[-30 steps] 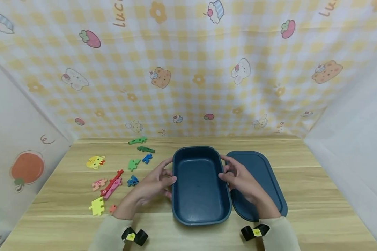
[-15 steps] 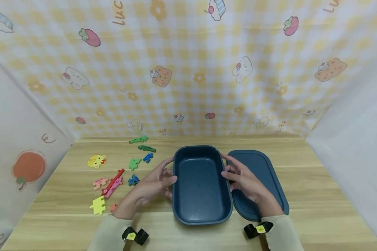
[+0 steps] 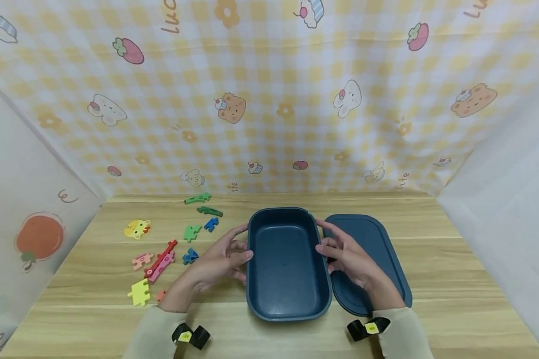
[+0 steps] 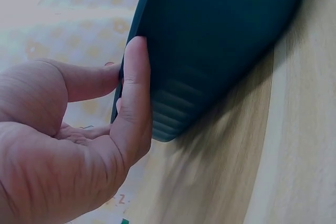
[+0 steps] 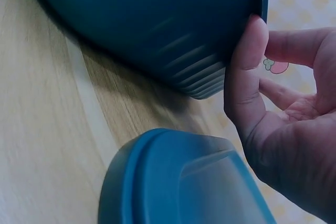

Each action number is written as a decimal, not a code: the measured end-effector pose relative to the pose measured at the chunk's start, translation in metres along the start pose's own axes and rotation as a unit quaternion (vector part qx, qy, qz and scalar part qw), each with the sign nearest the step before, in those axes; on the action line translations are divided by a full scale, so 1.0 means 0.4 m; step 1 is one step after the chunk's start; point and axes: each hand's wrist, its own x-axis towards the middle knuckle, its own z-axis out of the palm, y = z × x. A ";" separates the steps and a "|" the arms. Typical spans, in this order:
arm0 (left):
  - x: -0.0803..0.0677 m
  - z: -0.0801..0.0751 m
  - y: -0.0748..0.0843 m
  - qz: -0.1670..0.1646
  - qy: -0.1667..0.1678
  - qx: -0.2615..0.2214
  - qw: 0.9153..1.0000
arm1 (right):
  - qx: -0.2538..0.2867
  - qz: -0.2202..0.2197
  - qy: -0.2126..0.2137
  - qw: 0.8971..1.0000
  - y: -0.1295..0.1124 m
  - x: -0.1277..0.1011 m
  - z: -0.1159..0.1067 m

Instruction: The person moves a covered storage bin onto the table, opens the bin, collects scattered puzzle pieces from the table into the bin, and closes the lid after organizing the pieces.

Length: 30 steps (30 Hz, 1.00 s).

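Observation:
An empty dark blue box (image 3: 287,213) stands open on the wooden table. My left hand (image 3: 226,255) lies against its left wall, with the thumb flat on the outside and the forefinger at the rim, as the left wrist view shows on the box (image 4: 220,40) and the left hand (image 4: 126,64). My right hand (image 3: 339,249) touches the right wall in the same way. The right wrist view shows the thumb of the right hand (image 5: 262,38) at the rim of the box (image 5: 147,19). The matching blue lid (image 3: 370,244) lies flat just right of the box, also seen as the lid (image 5: 178,182).
Several foam puzzle pieces lie left of the box: a yellow chick (image 3: 136,229), green pieces (image 3: 197,199), a blue piece (image 3: 189,256), a red strip (image 3: 160,258) and a yellow piece (image 3: 139,292). Patterned cloth walls (image 3: 269,99) close the table's back and sides.

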 end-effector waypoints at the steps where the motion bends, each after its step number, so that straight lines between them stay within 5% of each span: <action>1: -0.001 -0.003 0.000 0.001 -0.001 0.001 1.000 | 0.000 0.001 0.001 1.000 -0.001 0.001 0.001; 9: -0.010 -0.037 0.010 0.005 -0.015 0.035 0.999 | 0.012 0.009 0.002 1.000 -0.010 0.004 0.003; 18: -0.047 -0.134 0.022 0.042 0.089 0.138 0.986 | 0.024 -0.004 -0.012 1.000 0.006 -0.003 -0.001; 24: -0.068 -0.169 0.023 0.071 0.179 0.219 0.956 | 0.020 -0.006 -0.016 1.000 0.003 0.000 -0.003; 30: -0.074 -0.198 0.011 0.082 0.221 0.332 0.913 | 0.019 -0.004 -0.016 1.000 0.002 -0.002 0.000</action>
